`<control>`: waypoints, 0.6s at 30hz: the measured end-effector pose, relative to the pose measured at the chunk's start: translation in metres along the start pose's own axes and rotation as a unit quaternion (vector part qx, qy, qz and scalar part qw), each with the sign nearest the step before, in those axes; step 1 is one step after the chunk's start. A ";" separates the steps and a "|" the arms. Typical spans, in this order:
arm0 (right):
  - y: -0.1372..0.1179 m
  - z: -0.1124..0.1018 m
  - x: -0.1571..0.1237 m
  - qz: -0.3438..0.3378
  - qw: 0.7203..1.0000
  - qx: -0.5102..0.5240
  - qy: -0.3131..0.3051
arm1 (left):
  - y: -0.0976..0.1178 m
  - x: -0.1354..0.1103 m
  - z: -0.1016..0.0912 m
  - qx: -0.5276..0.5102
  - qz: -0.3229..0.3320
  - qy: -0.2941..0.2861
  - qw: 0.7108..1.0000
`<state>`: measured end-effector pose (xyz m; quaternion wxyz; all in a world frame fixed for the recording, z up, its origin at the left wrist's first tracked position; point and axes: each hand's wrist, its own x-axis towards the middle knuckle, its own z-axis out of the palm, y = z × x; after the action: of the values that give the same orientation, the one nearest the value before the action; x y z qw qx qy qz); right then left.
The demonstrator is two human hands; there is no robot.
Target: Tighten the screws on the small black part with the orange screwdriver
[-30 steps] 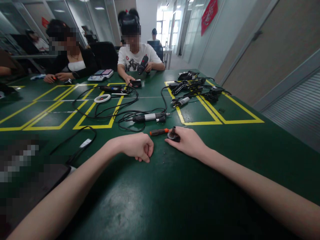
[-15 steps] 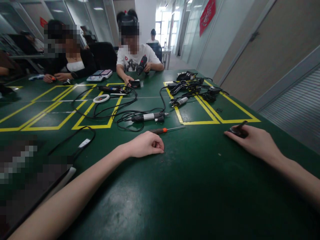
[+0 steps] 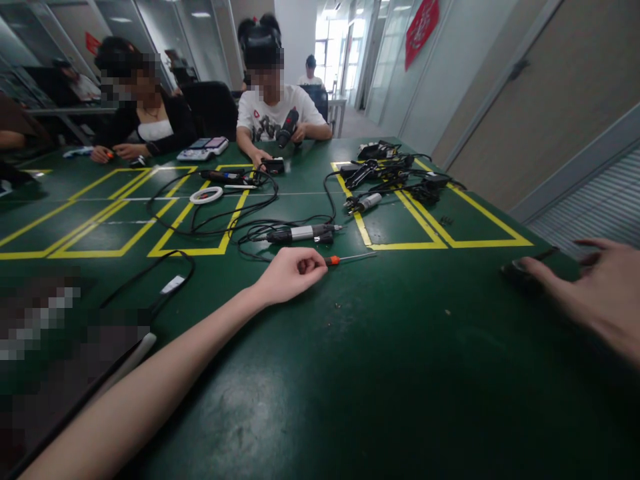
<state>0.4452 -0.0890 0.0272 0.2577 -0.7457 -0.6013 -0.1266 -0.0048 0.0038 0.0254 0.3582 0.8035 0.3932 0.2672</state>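
Clenches left hand (image 3: 289,273) round a screwdriver (image 3: 334,260) at 12 o'clock, leaving the shaft free, pointing toward 3. Spreads right hand (image 3: 603,293) loose at 3 o'clock, forefinger on a small dark part (image 3: 517,270) near the table (image 3: 350,373) edge, probably steadying it. Beyond: tangled cables (image 3: 220,220).

I get soft, even ceiling light, a blown-out window far beyond the bench (image 3: 380,373), a dull sheen towards its near edge, wide-angle bending of the walls, and blur on the right hand (image 3: 603,303) by its right edge.
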 end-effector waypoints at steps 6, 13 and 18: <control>-0.117 0.007 -0.031 -0.177 0.967 0.146 -0.113 | -0.020 0.003 0.000 0.139 0.049 0.079 0.986; -0.244 0.045 -0.042 -0.475 0.838 0.049 -0.264 | -0.030 0.001 0.006 0.249 0.141 0.120 0.951; -0.245 0.053 -0.033 -0.536 0.794 0.041 -0.282 | -0.028 0.002 0.009 0.254 0.151 0.132 0.946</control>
<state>0.1946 -0.0524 0.0238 -0.0021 -0.2947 -0.9556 -0.0033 -0.0100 0.0140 -0.0015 0.0427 0.8753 0.3660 0.3131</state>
